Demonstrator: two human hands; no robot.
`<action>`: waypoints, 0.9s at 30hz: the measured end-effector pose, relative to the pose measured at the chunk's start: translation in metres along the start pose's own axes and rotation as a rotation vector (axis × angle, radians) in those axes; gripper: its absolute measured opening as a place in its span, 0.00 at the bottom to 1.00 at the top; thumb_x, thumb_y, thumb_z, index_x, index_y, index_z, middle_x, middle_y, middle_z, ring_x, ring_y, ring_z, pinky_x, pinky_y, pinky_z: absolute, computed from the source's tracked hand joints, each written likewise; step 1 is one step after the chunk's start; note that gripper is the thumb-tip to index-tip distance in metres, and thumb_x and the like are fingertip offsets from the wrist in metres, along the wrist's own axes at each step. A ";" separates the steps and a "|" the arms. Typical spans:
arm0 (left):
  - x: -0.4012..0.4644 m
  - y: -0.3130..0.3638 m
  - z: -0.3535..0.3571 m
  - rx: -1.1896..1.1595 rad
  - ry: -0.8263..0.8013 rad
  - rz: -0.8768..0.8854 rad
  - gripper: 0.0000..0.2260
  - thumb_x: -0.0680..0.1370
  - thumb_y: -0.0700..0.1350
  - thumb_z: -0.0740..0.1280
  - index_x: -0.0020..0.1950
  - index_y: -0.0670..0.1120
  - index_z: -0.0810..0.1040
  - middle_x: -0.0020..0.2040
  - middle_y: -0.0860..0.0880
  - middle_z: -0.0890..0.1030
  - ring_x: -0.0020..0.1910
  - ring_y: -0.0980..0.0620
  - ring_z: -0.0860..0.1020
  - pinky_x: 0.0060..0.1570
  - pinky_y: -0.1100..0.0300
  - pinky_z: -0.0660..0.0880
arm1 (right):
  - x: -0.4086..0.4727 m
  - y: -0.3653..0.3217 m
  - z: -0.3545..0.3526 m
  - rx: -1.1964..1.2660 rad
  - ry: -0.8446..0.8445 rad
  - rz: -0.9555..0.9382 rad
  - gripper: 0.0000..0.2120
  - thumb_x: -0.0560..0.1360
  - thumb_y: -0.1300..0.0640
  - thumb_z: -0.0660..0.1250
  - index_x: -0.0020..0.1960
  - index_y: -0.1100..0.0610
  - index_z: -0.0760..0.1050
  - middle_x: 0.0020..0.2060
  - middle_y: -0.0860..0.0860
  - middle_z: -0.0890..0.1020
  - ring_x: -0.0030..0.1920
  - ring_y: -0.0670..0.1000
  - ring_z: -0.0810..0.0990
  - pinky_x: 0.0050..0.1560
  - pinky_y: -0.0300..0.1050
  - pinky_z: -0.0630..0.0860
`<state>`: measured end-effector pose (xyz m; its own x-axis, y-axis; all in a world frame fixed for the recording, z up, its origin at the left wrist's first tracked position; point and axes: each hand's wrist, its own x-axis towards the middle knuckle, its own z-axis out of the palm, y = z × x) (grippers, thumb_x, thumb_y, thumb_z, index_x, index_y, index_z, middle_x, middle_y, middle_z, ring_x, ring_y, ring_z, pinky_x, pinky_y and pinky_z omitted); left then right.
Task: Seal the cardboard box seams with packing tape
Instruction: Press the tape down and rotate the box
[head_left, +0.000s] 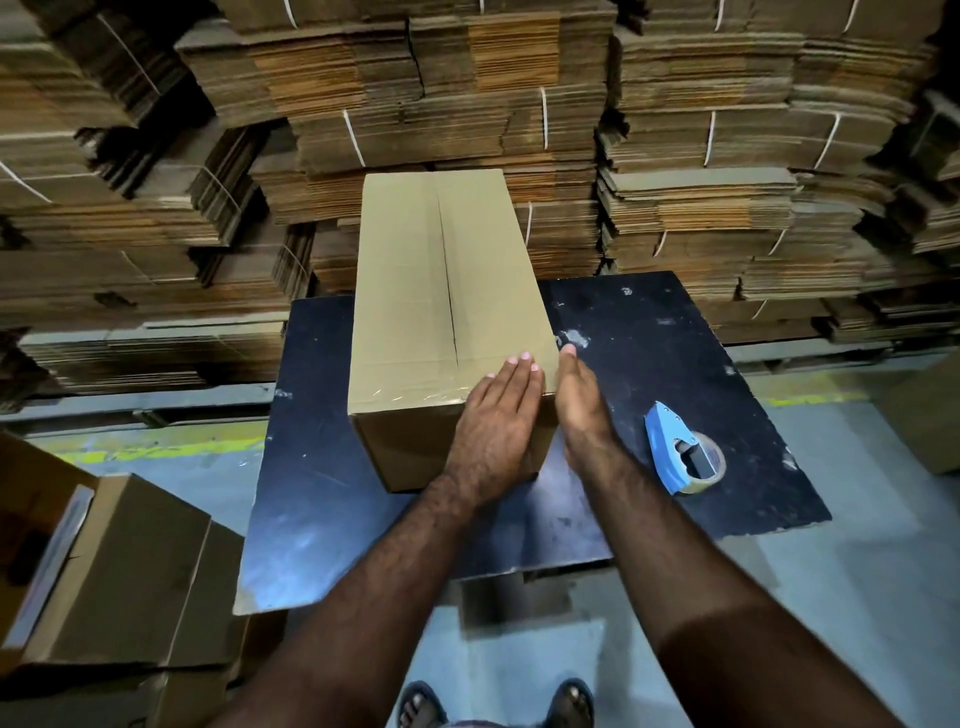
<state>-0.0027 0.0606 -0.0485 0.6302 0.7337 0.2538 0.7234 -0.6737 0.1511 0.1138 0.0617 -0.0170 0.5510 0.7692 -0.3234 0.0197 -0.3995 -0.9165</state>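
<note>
Flat left hand (498, 410) on smooth rectangular cardboard box (441, 291); glossy tape strip (410, 387)

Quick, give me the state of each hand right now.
Left hand: open, flat on the cardboard box top near its right corner, holding nothing.
Right hand: open, against the box's right side, holding nothing.

A long brown cardboard box (441, 291) lies closed on the black table (675, 374); clear tape crosses its near end; the blue tape dispenser (680, 449) lies to its right
</note>
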 end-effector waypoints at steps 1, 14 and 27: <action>-0.004 -0.003 -0.004 -0.050 0.004 0.017 0.33 0.74 0.48 0.59 0.78 0.38 0.64 0.79 0.39 0.63 0.79 0.43 0.62 0.77 0.48 0.59 | -0.007 0.001 0.003 -0.049 0.049 -0.085 0.25 0.83 0.43 0.51 0.73 0.55 0.70 0.70 0.52 0.74 0.70 0.52 0.71 0.70 0.43 0.63; -0.040 -0.105 -0.044 -0.978 0.286 -0.876 0.30 0.85 0.60 0.49 0.83 0.49 0.48 0.83 0.49 0.52 0.81 0.50 0.53 0.77 0.56 0.48 | -0.002 0.017 0.022 -0.197 0.181 -0.223 0.24 0.81 0.49 0.57 0.76 0.54 0.64 0.69 0.55 0.74 0.68 0.58 0.73 0.68 0.53 0.69; -0.006 -0.164 -0.082 -0.474 -0.079 -0.938 0.14 0.80 0.56 0.66 0.56 0.47 0.79 0.52 0.46 0.81 0.47 0.50 0.77 0.43 0.55 0.73 | 0.006 -0.022 -0.019 -0.624 0.112 -0.198 0.11 0.78 0.47 0.62 0.50 0.54 0.77 0.50 0.55 0.82 0.45 0.55 0.76 0.44 0.43 0.69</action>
<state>-0.1483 0.1595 0.0037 -0.0964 0.9710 -0.2188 0.7569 0.2143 0.6174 0.1326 0.0660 0.0057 0.5701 0.8148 -0.1057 0.5901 -0.4956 -0.6373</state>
